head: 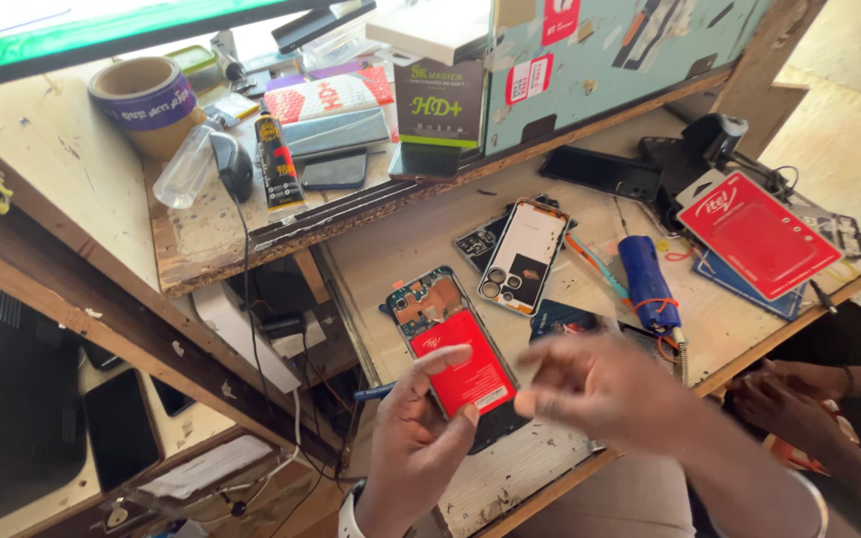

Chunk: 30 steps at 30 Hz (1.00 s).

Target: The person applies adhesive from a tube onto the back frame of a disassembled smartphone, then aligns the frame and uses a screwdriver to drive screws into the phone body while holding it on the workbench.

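A cluttered repair stall: a scuffed wooden table (421, 239) under a shelf crowded with a tape roll (143, 98) and a glue tube (276, 159). The left hand (416, 438) pinches an opened phone (455, 354), its red battery (462, 374) exposed, by the lower edges against the table. It looks light, stiff and fragile, so better held by the rim. The right hand (600, 389) hovers blurred, fingers loosely spread, empty. A detached back cover (522, 257) lies nearby.

The opened phone (450, 349) lies on the bench (401, 239), under the left hand (416, 428); the right hand (600, 389) hovers just right of it. A back cover (522, 256) lies behind, a card pack (757, 234) far right, tape roll (146, 100) on the shelf (82, 179) behind left
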### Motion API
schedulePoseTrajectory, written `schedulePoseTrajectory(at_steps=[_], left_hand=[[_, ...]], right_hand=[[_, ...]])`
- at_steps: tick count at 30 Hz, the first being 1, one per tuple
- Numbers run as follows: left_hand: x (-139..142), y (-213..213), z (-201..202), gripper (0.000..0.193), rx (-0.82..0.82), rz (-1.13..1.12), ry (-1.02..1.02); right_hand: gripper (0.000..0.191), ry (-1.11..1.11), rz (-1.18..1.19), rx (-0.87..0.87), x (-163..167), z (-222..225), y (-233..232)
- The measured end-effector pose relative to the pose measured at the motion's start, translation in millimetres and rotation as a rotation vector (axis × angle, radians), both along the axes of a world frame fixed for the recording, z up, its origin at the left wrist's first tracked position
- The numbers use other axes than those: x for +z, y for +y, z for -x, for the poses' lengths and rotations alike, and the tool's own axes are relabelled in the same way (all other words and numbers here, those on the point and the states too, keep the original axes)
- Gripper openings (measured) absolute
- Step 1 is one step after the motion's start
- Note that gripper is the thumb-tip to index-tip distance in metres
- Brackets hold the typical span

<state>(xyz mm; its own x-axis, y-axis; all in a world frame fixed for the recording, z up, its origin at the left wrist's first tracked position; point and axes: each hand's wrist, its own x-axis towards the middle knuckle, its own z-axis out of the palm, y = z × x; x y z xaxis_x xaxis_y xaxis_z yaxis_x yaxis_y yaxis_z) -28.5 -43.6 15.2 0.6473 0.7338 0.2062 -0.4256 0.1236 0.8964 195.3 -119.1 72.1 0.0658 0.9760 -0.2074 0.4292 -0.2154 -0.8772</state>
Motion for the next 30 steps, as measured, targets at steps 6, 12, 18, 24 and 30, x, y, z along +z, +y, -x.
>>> schedulePoseTrajectory(at_steps=[6,12,18,24,30], left_hand=[[6.9,1.0,-1.6,0.073,0.011,-0.024,-0.033],[3.4,-0.2,3.0,0.073,0.116,-0.011,-0.08],[1.7,3.4,5.3,0.07,0.101,-0.013,-0.082],[0.4,6.8,4.7,0.068,0.072,0.008,-0.067],[0.2,7.7,6.4,0.067,0.06,-0.007,-0.046]], right_hand=[[0.039,-0.578,-0.253,-0.466,27.7,-50.6,30.9],[0.032,-0.647,-0.034,-0.266,17.1,-57.9,12.8],[0.071,-0.824,-0.086,0.044,12.0,-49.9,-8.4],[0.054,-0.856,-0.019,-0.036,15.2,-45.2,-6.3],[0.021,-0.966,-0.069,-0.211,7.5,-35.3,-2.7]])
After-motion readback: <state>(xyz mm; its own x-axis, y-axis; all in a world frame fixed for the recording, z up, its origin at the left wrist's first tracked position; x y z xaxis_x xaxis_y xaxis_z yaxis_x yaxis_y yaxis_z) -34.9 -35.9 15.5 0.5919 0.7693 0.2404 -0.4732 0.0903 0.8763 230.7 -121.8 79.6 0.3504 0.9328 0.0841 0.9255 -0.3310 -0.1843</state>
